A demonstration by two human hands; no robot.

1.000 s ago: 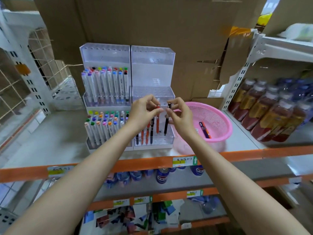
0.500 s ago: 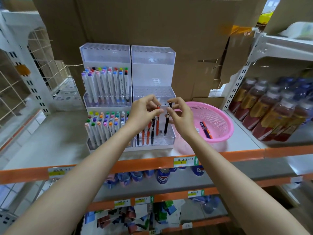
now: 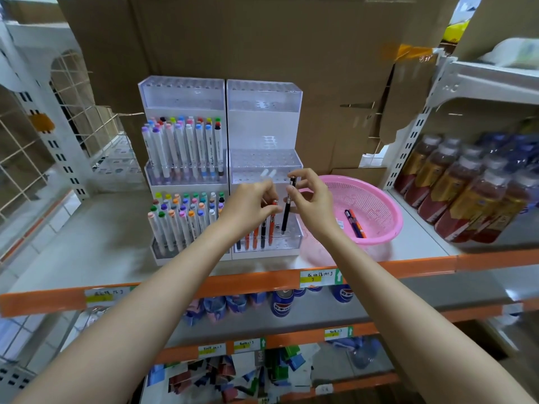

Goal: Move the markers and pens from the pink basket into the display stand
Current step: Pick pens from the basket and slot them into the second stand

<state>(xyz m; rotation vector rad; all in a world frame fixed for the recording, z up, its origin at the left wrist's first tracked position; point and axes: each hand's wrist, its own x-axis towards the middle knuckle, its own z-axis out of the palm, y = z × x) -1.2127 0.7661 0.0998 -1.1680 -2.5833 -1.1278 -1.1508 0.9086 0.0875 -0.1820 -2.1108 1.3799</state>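
Two clear tiered display stands sit side by side on the shelf. The left stand [image 3: 180, 94] is full of colour-capped markers [image 3: 186, 147]. The right stand [image 3: 264, 161] has several pens in its lowest tier. My left hand [image 3: 250, 205] pinches an orange pen [image 3: 274, 218] standing low in that tier. An upright black pen [image 3: 287, 208] is pinched near its top by my right hand [image 3: 313, 201], and its tip is down at the lowest tier. To the right, the pink basket [image 3: 382, 228] holds a blue pen and an orange pen [image 3: 354, 220].
Cardboard boxes [image 3: 262, 39] close off the back of the shelf. Bottled drinks [image 3: 466, 193] fill the shelf to the right. On the left are white wire racks [image 3: 43, 126]. Below the orange shelf edge [image 3: 262, 279] stand cans [image 3: 281, 304].
The orange pen in my left hand has dropped lower into the stand's front tier. My right hand has lowered the black pen's tip to the tier beside it.
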